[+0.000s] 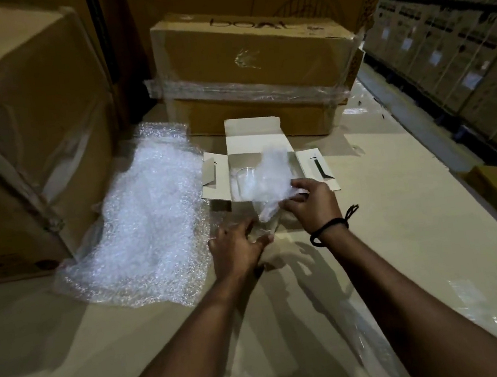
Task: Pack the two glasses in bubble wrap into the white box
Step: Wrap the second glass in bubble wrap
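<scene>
Both bare forearms reach forward and converge just on the near side of the white box point(252, 134). The left hand point(236, 247) curls its fingers round a glass point(266, 225). The right hand point(312, 202), a black cord point(328, 228) round its wrist, pinches the bubble wrap point(268, 179).

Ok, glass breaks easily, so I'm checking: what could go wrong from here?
The clear glass in the open white cardboard box looks bare, so a second one could knock it. The crumpled bubble wrap piece pinched by the right hand looks loose and may slip off.
</scene>
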Tool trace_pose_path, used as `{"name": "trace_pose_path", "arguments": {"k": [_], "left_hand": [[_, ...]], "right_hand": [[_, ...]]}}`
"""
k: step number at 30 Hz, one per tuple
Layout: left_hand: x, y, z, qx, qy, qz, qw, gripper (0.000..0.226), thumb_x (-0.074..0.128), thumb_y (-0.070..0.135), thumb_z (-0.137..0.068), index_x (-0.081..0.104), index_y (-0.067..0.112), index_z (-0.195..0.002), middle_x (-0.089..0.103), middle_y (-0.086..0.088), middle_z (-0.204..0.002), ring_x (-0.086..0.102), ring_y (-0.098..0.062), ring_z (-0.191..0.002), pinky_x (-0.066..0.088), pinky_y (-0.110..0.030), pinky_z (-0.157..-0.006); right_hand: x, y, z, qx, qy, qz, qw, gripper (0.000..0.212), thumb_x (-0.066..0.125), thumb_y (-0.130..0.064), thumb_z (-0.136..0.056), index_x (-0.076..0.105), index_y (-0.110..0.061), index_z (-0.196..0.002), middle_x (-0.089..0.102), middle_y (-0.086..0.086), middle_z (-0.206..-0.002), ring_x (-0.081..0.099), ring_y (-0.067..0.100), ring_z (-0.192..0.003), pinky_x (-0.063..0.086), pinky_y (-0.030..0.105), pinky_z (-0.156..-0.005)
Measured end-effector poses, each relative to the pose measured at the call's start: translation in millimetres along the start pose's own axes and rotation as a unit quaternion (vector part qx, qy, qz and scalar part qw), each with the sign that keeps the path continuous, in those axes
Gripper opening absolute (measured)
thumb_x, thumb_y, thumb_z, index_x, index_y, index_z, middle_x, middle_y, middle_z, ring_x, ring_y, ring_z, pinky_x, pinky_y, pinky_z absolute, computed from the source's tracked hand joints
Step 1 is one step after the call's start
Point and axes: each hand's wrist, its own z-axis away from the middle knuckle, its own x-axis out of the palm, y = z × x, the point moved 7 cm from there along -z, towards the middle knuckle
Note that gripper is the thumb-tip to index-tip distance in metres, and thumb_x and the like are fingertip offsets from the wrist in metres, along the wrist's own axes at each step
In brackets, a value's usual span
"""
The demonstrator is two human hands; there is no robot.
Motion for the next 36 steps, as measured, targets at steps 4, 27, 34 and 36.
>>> {"name": "trace_pose_path", "arguments": {"k": [4,27,34,36], "left_hand": [[2,0,-1,0.009,-0.023,-0.011,1.000,0.056,0.062,0.065,-0.080,0.054,0.044,-0.131,0.059,-0.001,-0.132,0.037,-0.027,-0.127,0.028,-0.040,-0.102],[1,2,0,-0.001,-0.046,-0.023,0.999,0.061,0.061,0.063,-0.082,0.051,0.038,-0.136,0.057,0.000,-0.132,0.034,-0.024,-0.128,0.030,-0.040,-0.101],[10,-6,-5,0.016,-0.048,-0.036,0.998,0.060,0.052,0.072,-0.079,0.052,0.042,-0.131,0.066,0.008,-0.118,0.042,-0.023,-0.120,0.029,-0.040,-0.094],[11,-5,-6,0.015,-0.045,-0.036,0.998,0.059,0.052,0.072,-0.079,0.053,0.042,-0.129,0.066,0.009,-0.116,0.042,-0.022,-0.119,0.030,-0.041,-0.094]], "right_hand": [[14,-24,1,-0.210,0.028,0.254,0.944,0.024,0.076,-0.005,-0.075,0.075,-0.011,-0.098,0.063,0.002,-0.112,0.062,0.021,-0.089,0.040,0.016,-0.073],[53,-10,0,-0.159,-0.273,0.584,0.748,0.057,0.043,-0.012,-0.090,0.042,-0.045,-0.137,0.055,0.001,-0.125,0.037,0.026,-0.121,0.030,0.041,-0.097],[46,-34,3,-0.229,-0.174,0.566,0.772,0.046,0.051,-0.016,-0.087,0.054,-0.039,-0.127,0.060,-0.011,-0.126,0.042,0.022,-0.116,0.026,0.038,-0.092],[39,-36,6,-0.238,-0.156,0.565,0.775,0.043,0.049,-0.019,-0.089,0.052,-0.038,-0.128,0.055,-0.014,-0.131,0.042,0.022,-0.118,0.027,0.039,-0.093]]}}
